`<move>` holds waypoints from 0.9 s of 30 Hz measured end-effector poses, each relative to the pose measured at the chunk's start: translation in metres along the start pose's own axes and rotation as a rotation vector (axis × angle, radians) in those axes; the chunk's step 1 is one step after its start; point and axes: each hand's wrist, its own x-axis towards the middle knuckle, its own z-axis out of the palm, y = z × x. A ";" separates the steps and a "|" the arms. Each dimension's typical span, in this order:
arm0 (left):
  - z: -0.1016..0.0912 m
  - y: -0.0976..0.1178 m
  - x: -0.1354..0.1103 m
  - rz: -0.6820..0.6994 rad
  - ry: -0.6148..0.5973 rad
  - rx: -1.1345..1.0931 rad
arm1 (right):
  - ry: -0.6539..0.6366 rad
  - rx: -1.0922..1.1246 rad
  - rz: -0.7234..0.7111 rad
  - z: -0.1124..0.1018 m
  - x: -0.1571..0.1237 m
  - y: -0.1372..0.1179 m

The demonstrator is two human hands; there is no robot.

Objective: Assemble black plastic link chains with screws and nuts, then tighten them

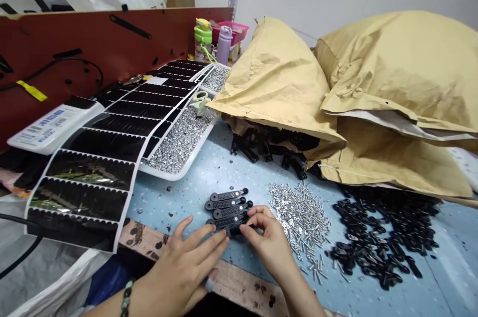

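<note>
Several slotted black plastic strips (227, 210) lie side by side in a small fanned row on the speckled blue tabletop (209, 177). My right hand (268, 243) pinches the near end of the lowest strip (232, 224) between thumb and fingers. My left hand (182, 268) lies just in front of the row, with its extended fingertips at or against the strips' lower left ends. To the right of my right hand spreads a loose pile of silver screws and washers (298, 217).
A heap of small black parts (381, 237) lies at the right, below tan cloth sacks (392, 92). A white tray of silver nuts (179, 140) and black-and-white label sheets (104, 142) lie at the left. A wooden table edge (224, 277) runs along the front.
</note>
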 end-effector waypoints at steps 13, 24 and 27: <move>-0.009 0.003 0.004 -0.003 -0.066 0.038 | -0.113 -0.047 0.039 -0.004 0.010 0.002; -0.001 0.007 0.014 -0.040 -0.124 0.038 | -0.068 -0.610 -0.101 0.002 0.008 -0.003; -0.002 0.008 0.018 -0.050 -0.090 0.026 | 0.008 -0.834 -0.103 -0.004 0.006 -0.001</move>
